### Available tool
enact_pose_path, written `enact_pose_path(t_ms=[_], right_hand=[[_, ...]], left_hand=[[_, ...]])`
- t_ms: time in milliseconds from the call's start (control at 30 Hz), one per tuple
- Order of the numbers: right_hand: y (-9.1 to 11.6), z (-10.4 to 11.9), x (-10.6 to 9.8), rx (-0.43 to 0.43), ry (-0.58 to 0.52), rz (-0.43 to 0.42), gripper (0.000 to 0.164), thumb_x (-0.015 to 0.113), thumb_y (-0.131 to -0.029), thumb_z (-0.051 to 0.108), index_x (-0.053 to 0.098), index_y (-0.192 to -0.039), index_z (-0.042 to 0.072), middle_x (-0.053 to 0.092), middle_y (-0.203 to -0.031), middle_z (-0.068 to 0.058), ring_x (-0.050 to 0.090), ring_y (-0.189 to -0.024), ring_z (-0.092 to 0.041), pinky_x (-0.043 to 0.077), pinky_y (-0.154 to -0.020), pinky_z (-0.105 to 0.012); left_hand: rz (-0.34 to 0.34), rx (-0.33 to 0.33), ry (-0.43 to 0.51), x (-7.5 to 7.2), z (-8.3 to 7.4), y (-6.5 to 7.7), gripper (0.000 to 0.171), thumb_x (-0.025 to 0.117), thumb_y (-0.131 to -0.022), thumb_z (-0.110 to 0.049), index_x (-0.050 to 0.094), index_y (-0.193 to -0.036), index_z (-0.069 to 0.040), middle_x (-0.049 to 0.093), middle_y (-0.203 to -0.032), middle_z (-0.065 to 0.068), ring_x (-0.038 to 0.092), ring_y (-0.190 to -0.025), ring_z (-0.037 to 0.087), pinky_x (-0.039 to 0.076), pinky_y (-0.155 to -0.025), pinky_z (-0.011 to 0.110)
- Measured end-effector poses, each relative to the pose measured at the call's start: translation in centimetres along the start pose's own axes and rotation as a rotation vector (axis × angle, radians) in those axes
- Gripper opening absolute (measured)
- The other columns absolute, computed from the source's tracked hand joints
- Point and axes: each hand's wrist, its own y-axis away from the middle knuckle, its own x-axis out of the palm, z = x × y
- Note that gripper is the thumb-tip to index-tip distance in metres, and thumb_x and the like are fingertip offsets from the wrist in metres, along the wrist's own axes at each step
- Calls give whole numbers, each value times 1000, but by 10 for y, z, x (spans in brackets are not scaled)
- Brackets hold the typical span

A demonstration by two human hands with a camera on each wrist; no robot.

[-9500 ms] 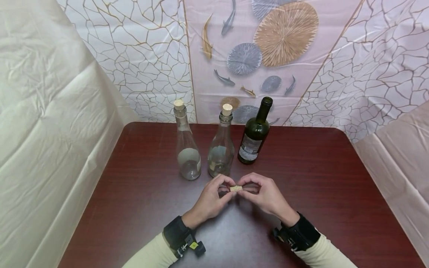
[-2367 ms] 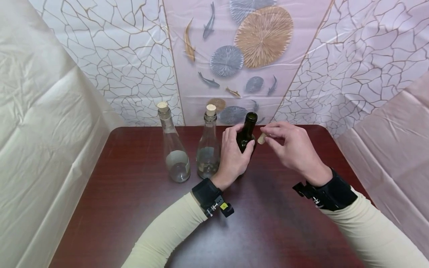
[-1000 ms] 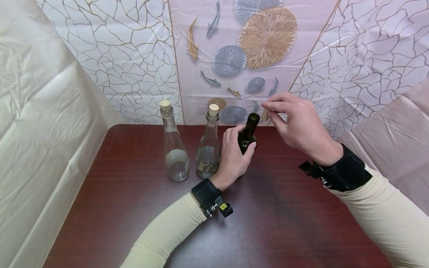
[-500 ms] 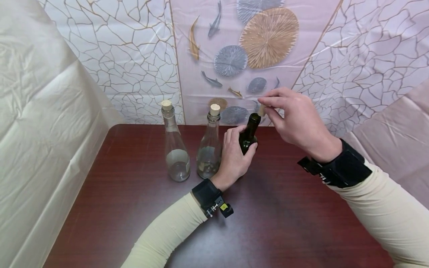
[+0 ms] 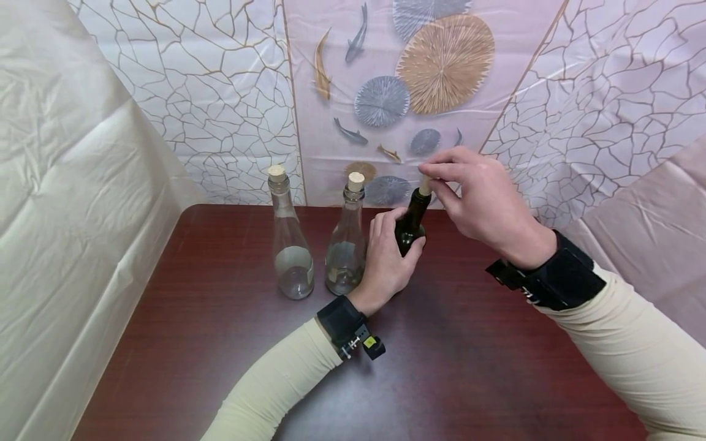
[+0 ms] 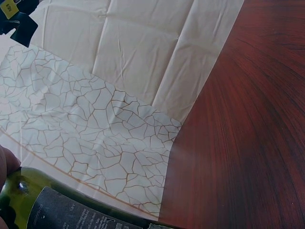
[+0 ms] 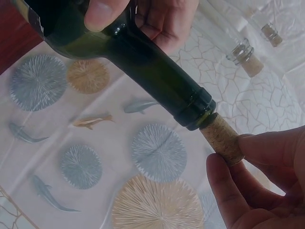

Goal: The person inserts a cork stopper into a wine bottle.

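A dark green wine bottle [image 5: 415,215] stands near the table's back edge. My left hand [image 5: 386,260] grips it below the neck, thumb on the near side. Between the thumb and fingers of my right hand [image 5: 485,199] is a cork [image 7: 223,139], pinched at its outer end. In the right wrist view the cork's other end meets the bottle's mouth, and most of its length shows outside. The left wrist view catches the bottle's dark label [image 6: 71,212] and only the edge of my left hand.
Two clear glass bottles, a left one [image 5: 294,263] and a middle one [image 5: 344,257], stand left of the green bottle with corks in their mouths. The middle one is close beside my left hand. A patterned cloth [image 5: 380,147] hangs behind the dark red table [image 5: 220,306].
Earlier both hands held the cork over the table. Since then my left hand has taken hold of the green bottle, and my right hand has brought the cork up and left to its mouth.
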Motion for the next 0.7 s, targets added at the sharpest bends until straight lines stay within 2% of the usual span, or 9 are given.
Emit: enact_pose_path(t_ms=[333,700], right_hand=[[1,0,4,4,2,10,28,69,-95,-2,77,-122,3,75,-121,-15,70,-112,-34,55,-94,-52],[1,-1,6,-5,11,13,27,70,-96,-1,77,-121,3,75,-121,-14,71,-113,-34,55,-94,-52]], left_hand=[[-4,3,-8,0,0,1,58,75,-97,-24,47,-146,-12,53,-138,9,50,-122,24,47,-102,38],[-2,12,4,0,1,1,58,75,-97,-24,47,-145,-9,52,-138,11,49,-122,26,47,-103,41]])
